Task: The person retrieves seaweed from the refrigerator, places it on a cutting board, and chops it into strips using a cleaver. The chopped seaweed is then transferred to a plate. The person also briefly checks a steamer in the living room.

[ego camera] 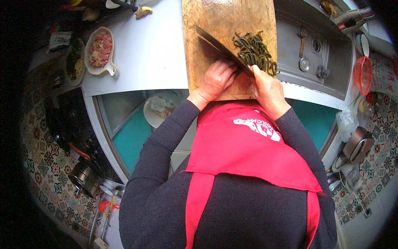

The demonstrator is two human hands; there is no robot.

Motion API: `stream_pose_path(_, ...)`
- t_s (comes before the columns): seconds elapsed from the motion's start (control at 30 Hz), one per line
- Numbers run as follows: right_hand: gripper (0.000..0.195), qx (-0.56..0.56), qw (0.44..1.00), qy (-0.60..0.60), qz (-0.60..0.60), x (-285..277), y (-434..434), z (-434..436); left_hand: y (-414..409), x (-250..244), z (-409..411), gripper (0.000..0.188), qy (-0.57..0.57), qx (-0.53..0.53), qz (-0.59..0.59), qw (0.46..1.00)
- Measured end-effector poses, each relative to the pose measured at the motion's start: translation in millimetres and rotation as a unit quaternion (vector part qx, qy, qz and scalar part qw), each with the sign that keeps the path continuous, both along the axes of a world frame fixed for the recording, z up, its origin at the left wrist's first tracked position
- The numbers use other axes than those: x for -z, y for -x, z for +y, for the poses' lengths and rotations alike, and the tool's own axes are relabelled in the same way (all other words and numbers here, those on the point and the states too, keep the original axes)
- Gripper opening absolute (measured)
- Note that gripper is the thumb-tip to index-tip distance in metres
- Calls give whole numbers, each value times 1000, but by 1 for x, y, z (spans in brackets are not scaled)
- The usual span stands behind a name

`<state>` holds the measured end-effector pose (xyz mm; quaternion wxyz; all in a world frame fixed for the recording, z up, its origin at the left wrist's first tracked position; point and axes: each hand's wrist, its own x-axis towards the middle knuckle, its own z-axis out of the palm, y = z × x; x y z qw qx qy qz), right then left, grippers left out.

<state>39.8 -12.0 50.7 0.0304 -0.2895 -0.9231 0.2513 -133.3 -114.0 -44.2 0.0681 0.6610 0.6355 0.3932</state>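
Observation:
A broad kitchen cleaver point(217, 45) slants over a wooden cutting board point(202, 15), its handle end at my right hand. My right hand point(268, 90) is closed around that end. Just left of the blade, my left hand point(217, 77) rests on the board with its fingers curled under near the steel. Whether anything lies beneath those fingertips is hidden by the hand and the blade's shadow. A heap of dark green strips, perhaps kelp point(255, 51), sits on the board to the right of the blade.
On the white counter point(149, 56) at left stand a handled dish of sliced raw meat point(101, 49) and an oval plate of chopped greens point(74, 62). A piece of ginger point(143, 12) lies farther back. The steel sink point(289, 59) adjoins the board at right, with a red plastic basket point(363, 75) beyond.

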Motion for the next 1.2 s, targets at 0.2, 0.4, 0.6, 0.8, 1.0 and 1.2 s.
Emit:
stream_pose_path(0.2,27,33,999,-6,36,-12,-14,-1,2,3,0,25,-46,-4,16,999)
stream_pose_path(0.4,34,14,987,15,-159,-34,-25,-9,1,7,-6,24,-7,-6,14,1000)
stream_pose_path(0.6,34,10,1000,-12,18,2,4,-5,2,-4,-4,29,3,3,-19,1000)
stream_pose_path(0.8,25,73,996,43,14,-1,-5,12,-11,-14,-15,43,11,-30,9,999)
stream_pose_path(1.0,27,76,997,20,17,-13,-16,15,-19,-3,0,42,-14,-53,-3,998)
stream_pose_path(1.2,23,44,999,-1,16,-16,-30,11,-16,-5,4,32,-35,-57,40,997)
